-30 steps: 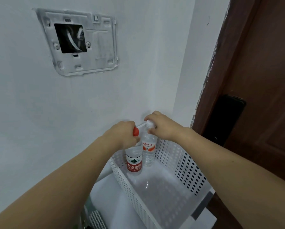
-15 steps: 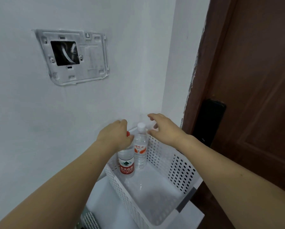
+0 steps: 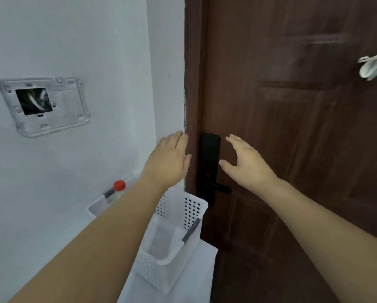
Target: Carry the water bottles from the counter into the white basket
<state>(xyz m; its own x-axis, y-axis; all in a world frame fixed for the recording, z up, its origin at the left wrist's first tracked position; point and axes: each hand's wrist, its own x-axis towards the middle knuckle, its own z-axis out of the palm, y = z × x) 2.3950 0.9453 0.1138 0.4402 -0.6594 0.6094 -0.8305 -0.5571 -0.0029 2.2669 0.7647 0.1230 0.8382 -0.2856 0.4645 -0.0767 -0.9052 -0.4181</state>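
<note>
A white perforated basket [image 3: 189, 209] stands on a white surface against the wall. The red cap of one water bottle [image 3: 119, 185] shows at the basket's far left corner; my left forearm hides the rest of it and the second bottle. My left hand [image 3: 169, 159] hovers above the basket with straight fingers and holds nothing. My right hand [image 3: 247, 162] is raised in front of the door, fingers spread and empty.
A brown door [image 3: 292, 127] with a black lock and handle [image 3: 208, 167] stands right of the basket. A grey mounting plate [image 3: 44, 106] is fixed on the white wall. A white object [image 3: 373, 65] hangs on the door at upper right.
Both hands have let go of the bottles and risen away from the basket toward the right. The view has swung right toward the door.
</note>
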